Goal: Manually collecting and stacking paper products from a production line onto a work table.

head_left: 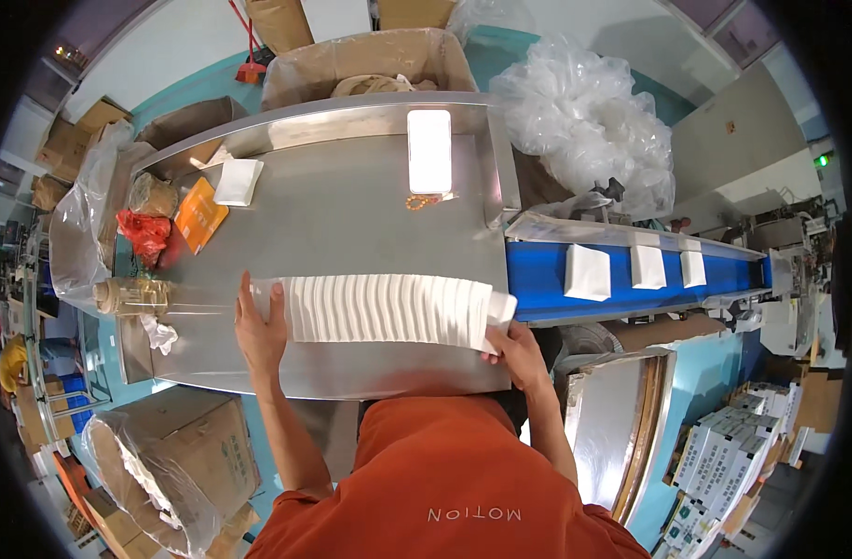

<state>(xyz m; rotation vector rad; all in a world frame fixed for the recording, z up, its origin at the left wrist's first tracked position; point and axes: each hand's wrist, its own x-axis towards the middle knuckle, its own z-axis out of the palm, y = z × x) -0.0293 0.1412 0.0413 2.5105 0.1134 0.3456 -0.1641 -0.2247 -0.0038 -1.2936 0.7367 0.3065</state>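
A long row of white folded packets (388, 309) stands on edge, pressed together, across the near part of the steel table (333, 214). At the row's left end is my left hand (261, 331), its fingers and thumb stretched out and apart, gripping nothing. My right hand (521, 357) is at the other end, thumb and fingers closed on a white packet (503, 309) that leans against the last of the row. The fingertips behind that packet are partly hidden.
A blue conveyor belt (539, 270) with three spaced white packets (588, 272) meets the table's right side. A bright-screened phone (429, 151) and orange beads (420, 201) lie toward the back. Leftward are an orange packet (200, 215), red plastic (146, 235) and a jar (132, 296).
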